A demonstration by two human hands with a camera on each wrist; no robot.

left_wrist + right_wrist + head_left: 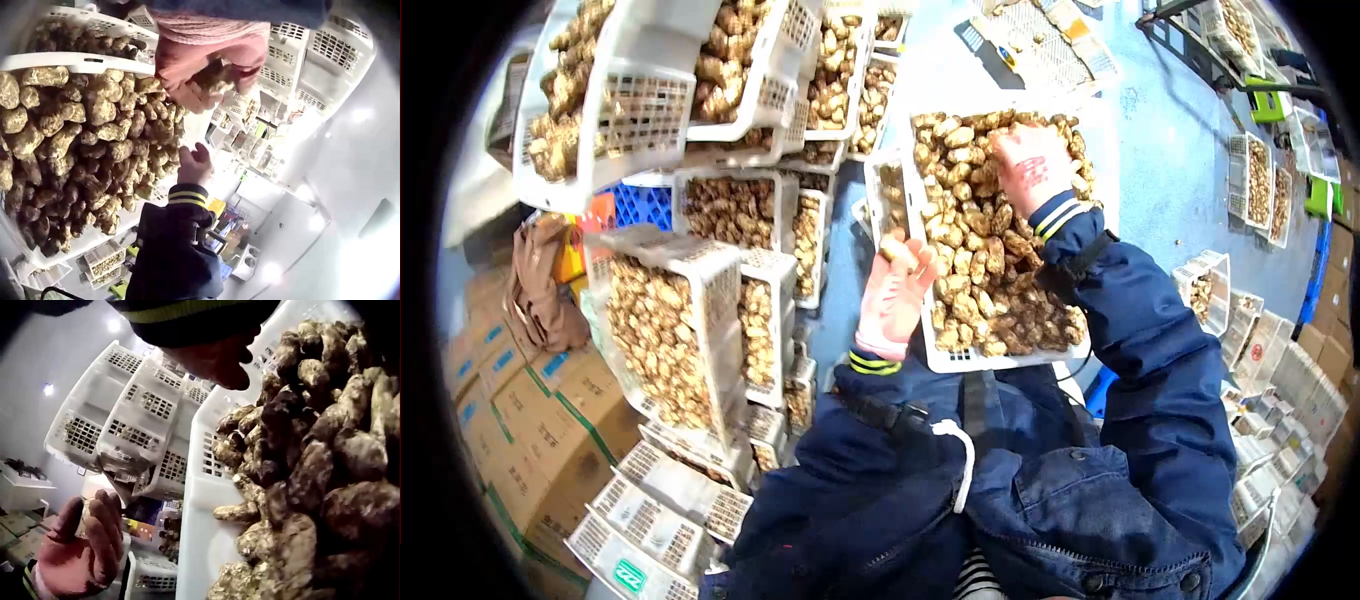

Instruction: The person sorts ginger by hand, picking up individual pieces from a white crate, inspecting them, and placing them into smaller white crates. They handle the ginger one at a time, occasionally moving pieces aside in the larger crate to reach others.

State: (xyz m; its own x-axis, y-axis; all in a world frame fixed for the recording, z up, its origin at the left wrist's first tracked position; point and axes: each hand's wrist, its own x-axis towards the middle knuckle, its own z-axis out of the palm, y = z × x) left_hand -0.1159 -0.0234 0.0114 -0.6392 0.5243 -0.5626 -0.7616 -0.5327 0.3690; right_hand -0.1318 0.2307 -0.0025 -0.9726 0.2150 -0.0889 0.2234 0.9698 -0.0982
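A white plastic crate full of knobbly brown tubers stands in front of the person. At its left rim, the left hand, in a pink glove, is turned palm up and holds one tuber. In the left wrist view the fingers curl around this dark brown tuber. The right hand, gloved too, is over the tubers in the crate's far part. In the right wrist view the right hand has loosely bent fingers near the crate wall, with nothing visible in them. The head view hides its fingertips.
Stacked white crates of tubers rise on the left, close to the left arm. Cardboard boxes lie beyond them. More crates stand on the blue floor at right. A flat white mesh tray lies at the far side.
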